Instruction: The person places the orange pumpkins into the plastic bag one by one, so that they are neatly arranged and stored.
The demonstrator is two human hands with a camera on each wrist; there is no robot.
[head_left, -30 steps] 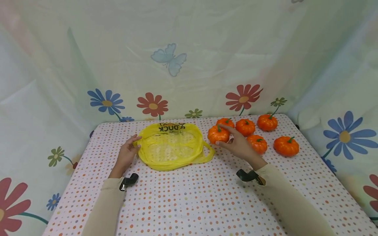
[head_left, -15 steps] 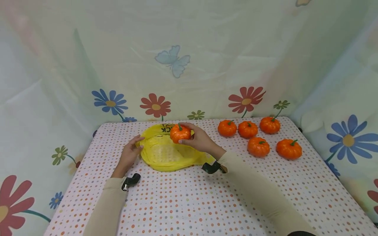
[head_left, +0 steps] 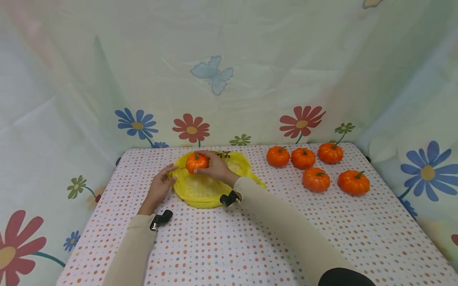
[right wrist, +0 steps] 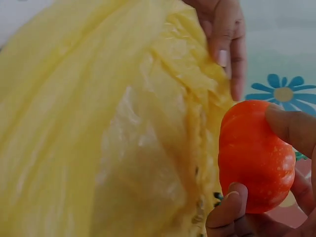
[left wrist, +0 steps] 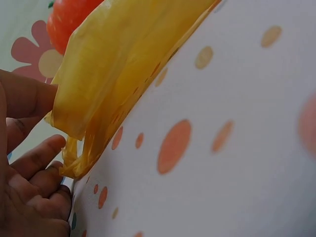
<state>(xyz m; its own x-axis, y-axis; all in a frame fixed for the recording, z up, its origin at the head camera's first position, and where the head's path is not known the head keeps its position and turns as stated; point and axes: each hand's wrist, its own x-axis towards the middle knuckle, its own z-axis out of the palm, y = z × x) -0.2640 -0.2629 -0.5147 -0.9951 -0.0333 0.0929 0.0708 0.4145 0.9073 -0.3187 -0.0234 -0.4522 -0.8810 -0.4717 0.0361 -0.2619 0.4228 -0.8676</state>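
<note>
A small orange toy pumpkin (head_left: 196,163) with a green stem is gripped by my right hand (head_left: 214,166), above the left part of a yellow plastic bag (head_left: 200,190). In the right wrist view, thumb and fingers hold the pumpkin (right wrist: 254,155) from opposite sides, beside the bag (right wrist: 143,148). The bag lies with its mouth spread wide and some dark lettering at its far rim. My left hand (head_left: 161,186) touches the bag's left edge with loosely bent fingers. In the left wrist view, fingers (left wrist: 37,163) lie against the outside of the bag (left wrist: 98,74).
Several more orange pumpkins stand at the table's back right, including one pumpkin (head_left: 278,156) nearest the bag and another pumpkin (head_left: 354,183) farthest right. The table (head_left: 214,246) has a dotted cover. A flowered curtain (head_left: 250,79) hangs behind it and at both sides.
My right hand has carried the pumpkin left, from beside the other pumpkins to above the bag's left part. The left hand has stayed at the bag's edge.
</note>
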